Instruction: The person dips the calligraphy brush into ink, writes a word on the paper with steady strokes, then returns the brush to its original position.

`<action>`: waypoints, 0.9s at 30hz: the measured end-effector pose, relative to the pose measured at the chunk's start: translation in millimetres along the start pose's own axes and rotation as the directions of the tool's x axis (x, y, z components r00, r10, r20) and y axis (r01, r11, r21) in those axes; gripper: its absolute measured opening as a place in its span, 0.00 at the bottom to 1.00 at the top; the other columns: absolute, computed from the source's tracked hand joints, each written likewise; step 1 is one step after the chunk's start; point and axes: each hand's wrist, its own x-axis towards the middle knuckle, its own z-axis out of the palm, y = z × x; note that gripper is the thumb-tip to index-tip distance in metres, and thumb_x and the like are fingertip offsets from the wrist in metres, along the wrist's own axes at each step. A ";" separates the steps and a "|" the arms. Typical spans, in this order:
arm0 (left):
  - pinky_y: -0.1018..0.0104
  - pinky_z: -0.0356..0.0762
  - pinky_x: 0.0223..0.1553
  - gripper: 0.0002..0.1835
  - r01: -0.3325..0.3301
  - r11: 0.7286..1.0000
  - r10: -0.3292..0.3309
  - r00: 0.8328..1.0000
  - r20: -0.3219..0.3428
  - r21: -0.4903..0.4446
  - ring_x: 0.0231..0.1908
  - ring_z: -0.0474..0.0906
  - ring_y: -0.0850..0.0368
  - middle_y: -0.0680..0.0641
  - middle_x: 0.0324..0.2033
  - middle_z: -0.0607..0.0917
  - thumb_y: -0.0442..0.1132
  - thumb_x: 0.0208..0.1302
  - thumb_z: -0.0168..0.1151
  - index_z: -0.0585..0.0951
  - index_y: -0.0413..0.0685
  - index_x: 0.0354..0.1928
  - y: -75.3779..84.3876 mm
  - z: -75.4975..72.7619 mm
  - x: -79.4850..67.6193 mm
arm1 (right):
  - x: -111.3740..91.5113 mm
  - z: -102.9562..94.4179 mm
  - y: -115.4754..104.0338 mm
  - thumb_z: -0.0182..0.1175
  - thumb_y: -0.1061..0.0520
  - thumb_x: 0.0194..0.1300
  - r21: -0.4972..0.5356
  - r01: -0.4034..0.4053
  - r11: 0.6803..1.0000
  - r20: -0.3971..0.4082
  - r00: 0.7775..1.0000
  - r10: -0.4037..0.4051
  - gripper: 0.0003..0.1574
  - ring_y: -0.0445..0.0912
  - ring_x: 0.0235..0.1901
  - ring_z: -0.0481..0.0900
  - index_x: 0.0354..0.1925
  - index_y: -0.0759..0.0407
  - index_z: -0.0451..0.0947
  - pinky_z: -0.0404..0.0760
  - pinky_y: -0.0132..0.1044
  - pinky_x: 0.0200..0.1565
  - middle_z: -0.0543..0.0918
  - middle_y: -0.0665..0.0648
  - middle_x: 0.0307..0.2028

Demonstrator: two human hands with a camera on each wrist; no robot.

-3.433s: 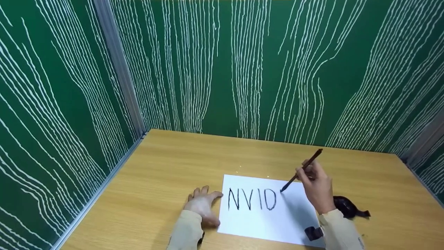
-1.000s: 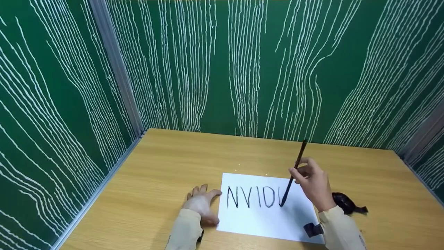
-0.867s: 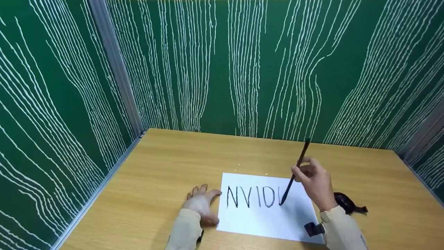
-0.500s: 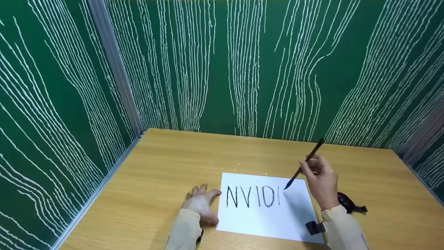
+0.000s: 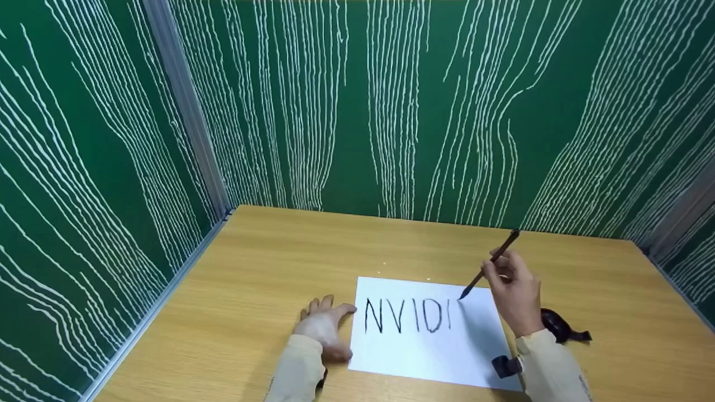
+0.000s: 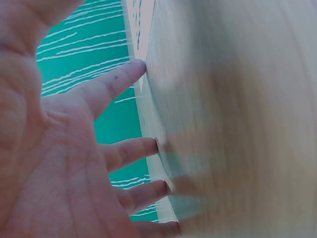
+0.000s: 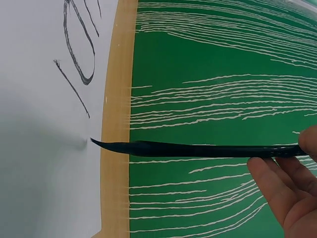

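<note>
A white sheet of paper [image 5: 413,357] lies on the wooden table, with black letters reading "NVIDI" across its upper half. My right hand [image 5: 516,293] pinches a dark, slender brush [image 5: 504,247] between thumb and fingers. In the right wrist view the brush [image 7: 188,150] ends in a slightly curved black tip, close over the paper just past the last upright stroke. My left hand [image 5: 324,329] is spread at the paper's left edge, thumb and index fingertip right by it. Its fingers [image 6: 116,82] reach to the tabletop in the left wrist view.
A glossy black rounded object with a spout-like end [image 5: 556,326] stands right of the paper, partly behind my right wrist. Small pale specks lie beyond the paper. Green panels [image 5: 357,111] with white wavy lines enclose the table at the back and sides.
The right hand draws a straight stroke downward after the D, then lifts the brush up and right to near the paper's top edge. The left hand stays in place.
</note>
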 end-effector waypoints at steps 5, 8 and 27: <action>0.24 0.49 0.77 0.54 0.001 1.000 -0.001 1.000 0.002 0.000 0.79 0.52 0.24 0.32 0.80 0.60 0.41 0.36 0.81 0.74 0.60 0.74 0.3 0.2 0.5 | -1.1 -0.2 -0.1 0.61 0.69 0.72 -0.011 -0.004 1.000 0.017 1.000 0.005 0.09 0.20 0.37 0.80 0.50 0.69 0.78 0.78 0.11 0.41 0.90 0.68 0.38; 0.23 0.49 0.77 0.54 -0.001 1.000 0.001 1.000 0.003 0.002 0.79 0.52 0.24 0.32 0.80 0.60 0.42 0.36 0.82 0.74 0.60 0.74 -0.1 0.1 1.0 | -1.4 -0.2 -0.8 0.61 0.69 0.72 -0.022 -0.007 1.000 0.025 1.000 0.008 0.10 0.19 0.37 0.79 0.51 0.68 0.78 0.77 0.11 0.42 0.90 0.67 0.39; 0.23 0.50 0.76 0.53 -0.001 1.000 0.002 1.000 -0.002 0.024 0.78 0.54 0.25 0.33 0.79 0.62 0.43 0.37 0.82 0.74 0.61 0.74 -0.6 0.7 1.8 | -0.6 -1.2 -2.8 0.60 0.69 0.72 -0.068 -0.052 0.996 0.073 0.996 0.057 0.11 0.20 0.36 0.77 0.51 0.67 0.79 0.76 0.10 0.41 0.90 0.68 0.39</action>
